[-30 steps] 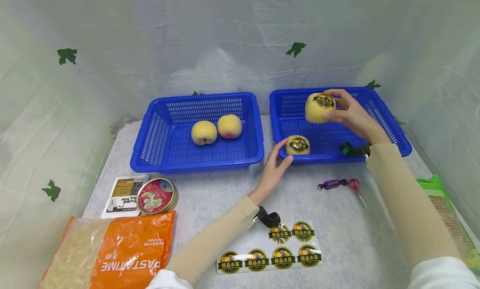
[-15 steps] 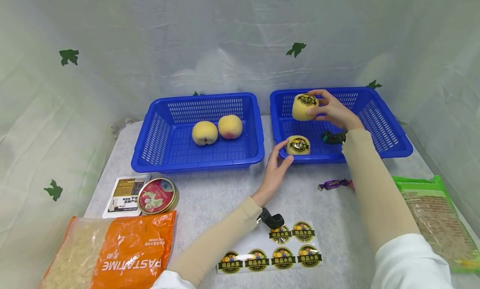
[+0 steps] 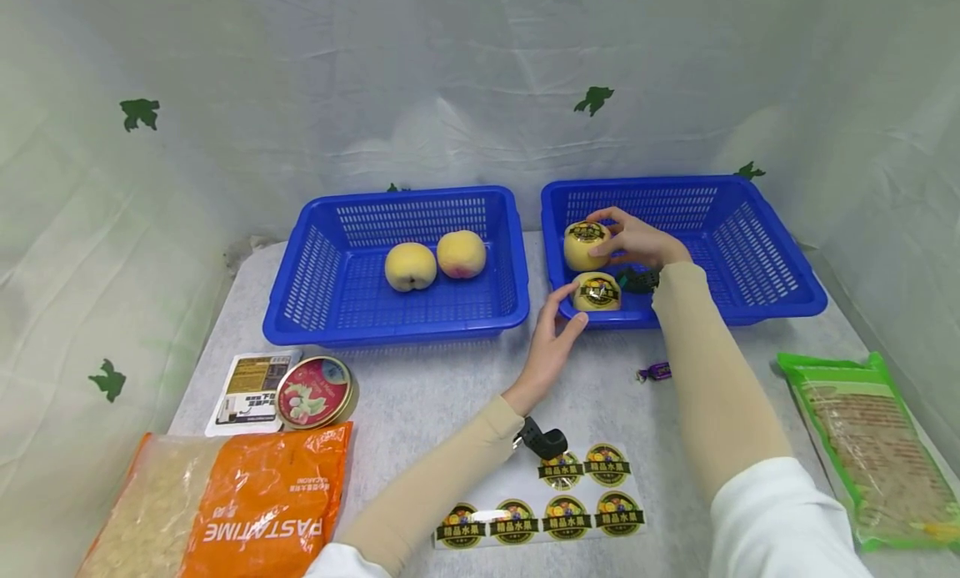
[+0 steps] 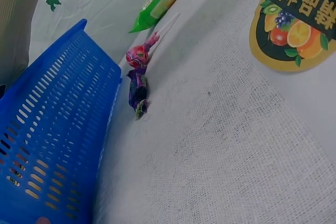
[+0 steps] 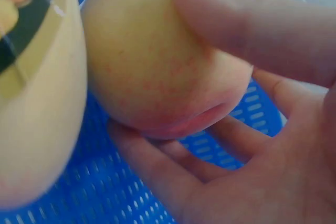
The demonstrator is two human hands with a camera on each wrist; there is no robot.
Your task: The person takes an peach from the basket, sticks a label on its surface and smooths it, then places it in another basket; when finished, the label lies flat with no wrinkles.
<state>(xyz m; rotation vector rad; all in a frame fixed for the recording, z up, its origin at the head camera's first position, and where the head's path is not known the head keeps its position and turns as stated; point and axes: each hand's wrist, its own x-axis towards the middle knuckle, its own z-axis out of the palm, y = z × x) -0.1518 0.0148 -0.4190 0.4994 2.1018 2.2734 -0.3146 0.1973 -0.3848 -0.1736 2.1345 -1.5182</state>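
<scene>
My right hand holds a yellow peach with a round fruit sticker on its top, low in the left part of the right blue basket. In the right wrist view, thumb and fingers lie on opposite sides of this peach, with the stickered one close beside it. That second peach sits in the basket's front left corner. My left hand is at this corner, thumb and forefinger spread, fingertips right at the rim and the front peach. Its other fingers are hidden.
Two plain peaches lie in the left blue basket. A sticker sheet lies in front, a purple wrapped candy behind it. Left are an orange pasta bag, a round tin and a white pack; right, a green-edged bag.
My right hand has carried its peach left and down into the basket, behind the front peach. The right forearm now covers the lollipop. My left hand has stayed in place.
</scene>
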